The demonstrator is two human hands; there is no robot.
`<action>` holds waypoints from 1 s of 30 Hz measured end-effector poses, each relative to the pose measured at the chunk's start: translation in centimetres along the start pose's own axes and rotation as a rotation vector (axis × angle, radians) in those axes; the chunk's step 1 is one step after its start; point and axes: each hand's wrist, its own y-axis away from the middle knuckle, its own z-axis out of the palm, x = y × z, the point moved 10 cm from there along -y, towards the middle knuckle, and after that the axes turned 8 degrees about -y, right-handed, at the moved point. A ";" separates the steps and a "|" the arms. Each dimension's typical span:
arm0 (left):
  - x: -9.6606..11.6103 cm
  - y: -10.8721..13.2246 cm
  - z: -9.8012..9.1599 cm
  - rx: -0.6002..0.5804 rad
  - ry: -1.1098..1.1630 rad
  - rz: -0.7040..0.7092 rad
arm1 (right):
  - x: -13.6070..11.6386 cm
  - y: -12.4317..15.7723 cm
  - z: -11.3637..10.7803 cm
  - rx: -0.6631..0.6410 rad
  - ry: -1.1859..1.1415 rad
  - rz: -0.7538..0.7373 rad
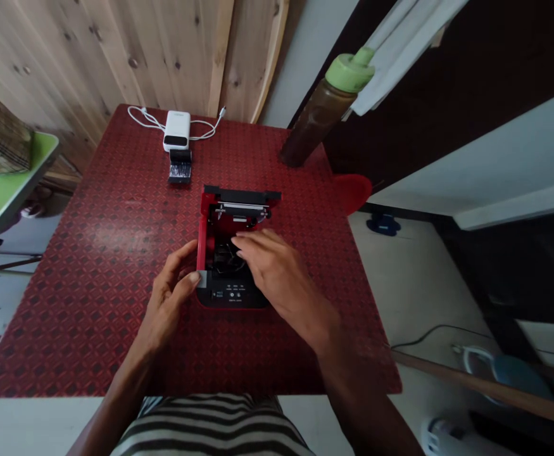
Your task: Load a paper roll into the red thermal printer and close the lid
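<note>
A small red-and-black printer (232,294) stands on the table with its lid (243,196) raised, showing a dark inner compartment (224,253). My left hand (169,294) grips its left side, the thumb on the grey patch at the front corner and the fingers along the red wall. My right hand (277,272) reaches over the right side, its fingers bent together at the compartment opening. Whatever lies between those fingertips is hidden. Dark parts inside the compartment are hard to tell apart. Small white markings and buttons show on the front panel.
A white power bank (177,126) with a white cable lies at the back, a small black roll of film (180,168) just before it. The brown bottle with a green cap (319,114) stands back right on the red patterned table (115,304). A green table (6,183) is at left.
</note>
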 end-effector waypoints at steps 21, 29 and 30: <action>-0.4 -0.1 0.2 -0.002 0.044 -0.009 | -2.8 -0.6 -1.8 -0.013 0.253 -0.049; -1.3 -0.1 -0.4 0.043 -0.013 -0.005 | 11.3 5.1 -6.6 0.558 -0.343 0.442; -1.6 -0.1 -0.5 0.046 -0.018 -0.015 | 13.1 5.4 -5.4 0.579 -0.452 0.496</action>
